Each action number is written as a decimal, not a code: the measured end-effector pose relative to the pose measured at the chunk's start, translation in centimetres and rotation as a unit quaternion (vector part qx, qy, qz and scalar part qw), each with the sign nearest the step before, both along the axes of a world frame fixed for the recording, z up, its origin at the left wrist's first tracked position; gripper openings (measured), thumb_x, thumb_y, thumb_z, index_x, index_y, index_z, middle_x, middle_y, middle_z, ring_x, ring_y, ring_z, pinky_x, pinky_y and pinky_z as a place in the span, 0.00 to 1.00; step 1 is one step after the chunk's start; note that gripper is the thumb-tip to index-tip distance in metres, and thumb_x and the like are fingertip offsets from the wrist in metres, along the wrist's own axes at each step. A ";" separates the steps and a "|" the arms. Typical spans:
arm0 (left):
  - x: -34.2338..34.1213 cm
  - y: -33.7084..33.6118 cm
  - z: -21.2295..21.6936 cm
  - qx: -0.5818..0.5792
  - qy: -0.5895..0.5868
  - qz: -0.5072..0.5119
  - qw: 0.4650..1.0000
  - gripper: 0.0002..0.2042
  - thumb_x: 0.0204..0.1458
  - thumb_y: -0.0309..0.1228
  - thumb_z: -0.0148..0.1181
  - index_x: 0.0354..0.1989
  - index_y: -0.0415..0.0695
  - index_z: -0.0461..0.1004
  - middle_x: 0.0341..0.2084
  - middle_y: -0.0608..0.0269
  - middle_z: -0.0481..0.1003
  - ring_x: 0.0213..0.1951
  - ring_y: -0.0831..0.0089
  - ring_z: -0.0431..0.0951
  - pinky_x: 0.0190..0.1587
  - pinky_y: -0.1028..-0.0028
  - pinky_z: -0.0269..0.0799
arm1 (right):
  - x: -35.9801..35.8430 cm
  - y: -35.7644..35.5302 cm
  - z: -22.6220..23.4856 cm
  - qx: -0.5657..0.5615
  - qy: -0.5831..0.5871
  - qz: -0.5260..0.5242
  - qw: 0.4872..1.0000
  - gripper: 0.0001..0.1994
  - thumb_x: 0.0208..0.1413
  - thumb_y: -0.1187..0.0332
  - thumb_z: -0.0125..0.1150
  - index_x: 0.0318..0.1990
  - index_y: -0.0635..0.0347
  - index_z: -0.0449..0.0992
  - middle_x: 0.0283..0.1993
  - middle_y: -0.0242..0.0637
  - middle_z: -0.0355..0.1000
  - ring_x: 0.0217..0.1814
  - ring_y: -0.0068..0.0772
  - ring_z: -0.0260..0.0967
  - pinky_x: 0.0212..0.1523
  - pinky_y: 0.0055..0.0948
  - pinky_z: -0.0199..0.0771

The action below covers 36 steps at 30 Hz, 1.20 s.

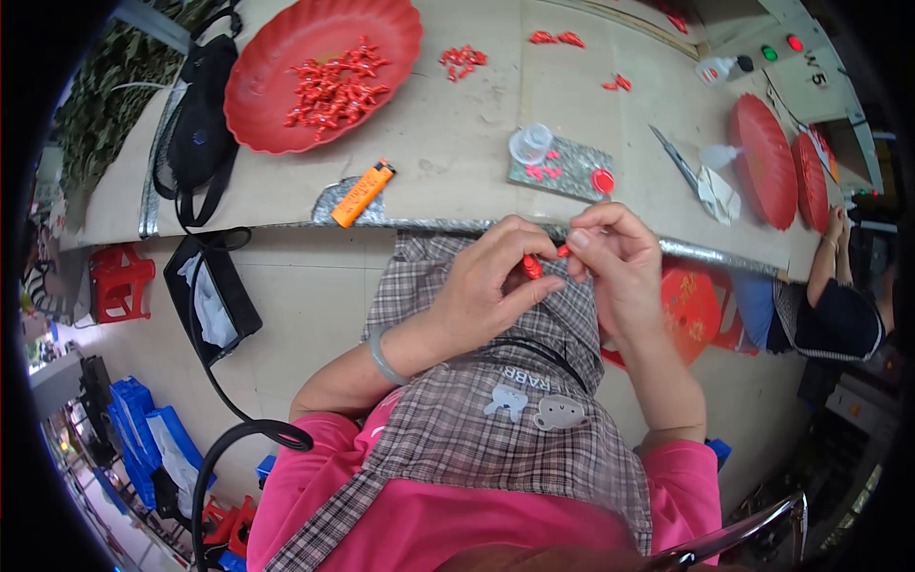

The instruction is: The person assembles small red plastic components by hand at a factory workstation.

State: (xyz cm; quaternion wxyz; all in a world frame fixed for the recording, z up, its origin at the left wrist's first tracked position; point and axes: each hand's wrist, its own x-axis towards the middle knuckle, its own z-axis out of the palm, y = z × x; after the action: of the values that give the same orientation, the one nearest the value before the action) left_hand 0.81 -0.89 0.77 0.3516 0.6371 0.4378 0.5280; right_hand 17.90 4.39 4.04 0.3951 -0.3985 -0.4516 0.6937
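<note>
- The left hand is curled, its thumb and fingers pinched together on a small red plastic piece, held over the lap just below the counter's edge.
- The right hand is also closed, its fingertips gripping a second tiny red plastic bit right beside the first; the two hands meet, and the pieces are touching or nearly so, which of the two I cannot tell.
- Both hands hover above a grey-and-brown checked apron worn over a pink shirt.
- A pale green bangle sits on the left wrist.
- Just beyond the hands, on the beige counter, lies a small speckled grey slab carrying a clear plastic cup, a round red cap and a few red bits.
- Beyond the left hand and off to its left lies an orange lighter, resting partly on a grey patch.
- Farther off on that side stands a large red scalloped plastic plate heaped with small red pieces.
- A black strap bag lies at that plate's left.
- Beyond the right hand, to its right, lie metal scissors and a crumpled white paper, then two more red plates.
- Another person's arm shows at the far right.
</note>
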 end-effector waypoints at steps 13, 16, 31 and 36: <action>1.1 -0.3 -0.7 0.024 0.086 0.035 0.995 0.10 0.47 0.22 0.67 0.37 0.39 0.74 0.34 0.58 0.73 0.26 0.73 0.75 0.26 0.74 0.72 | 1.2 -2.2 -3.1 -0.122 0.083 -0.046 0.988 0.06 0.58 0.76 0.64 0.41 0.64 0.75 0.30 0.33 0.75 0.27 0.18 0.71 0.26 0.17 0.68; 1.1 -0.3 -0.5 0.005 0.080 0.037 0.996 0.09 0.47 0.21 0.67 0.37 0.39 0.75 0.33 0.59 0.74 0.26 0.74 0.76 0.25 0.76 0.73 | 1.2 -2.6 -3.6 -0.110 0.109 -0.047 0.987 0.07 0.58 0.76 0.63 0.43 0.65 0.75 0.31 0.33 0.75 0.29 0.18 0.71 0.28 0.18 0.69; 0.7 0.1 -1.5 -0.023 0.055 0.019 0.998 0.07 0.47 0.20 0.66 0.35 0.39 0.76 0.32 0.61 0.74 0.26 0.76 0.76 0.24 0.77 0.72 | 2.4 -1.8 -3.9 -0.081 0.031 0.057 0.995 0.06 0.59 0.75 0.62 0.41 0.65 0.74 0.35 0.36 0.76 0.33 0.22 0.75 0.33 0.19 0.74; 0.8 0.3 -1.4 -0.040 0.050 0.001 0.998 0.07 0.47 0.20 0.66 0.35 0.39 0.76 0.31 0.62 0.74 0.25 0.76 0.76 0.26 0.77 0.72 | 3.0 -1.4 -4.0 -0.096 0.024 0.066 0.993 0.05 0.57 0.77 0.63 0.40 0.66 0.75 0.34 0.36 0.76 0.32 0.23 0.75 0.32 0.20 0.75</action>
State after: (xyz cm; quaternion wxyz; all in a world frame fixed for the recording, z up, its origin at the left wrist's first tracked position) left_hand 1.63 -0.56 -0.67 0.3539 0.6480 0.4758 0.4779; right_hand 20.87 2.98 0.02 0.3190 -0.3873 -0.3985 0.7678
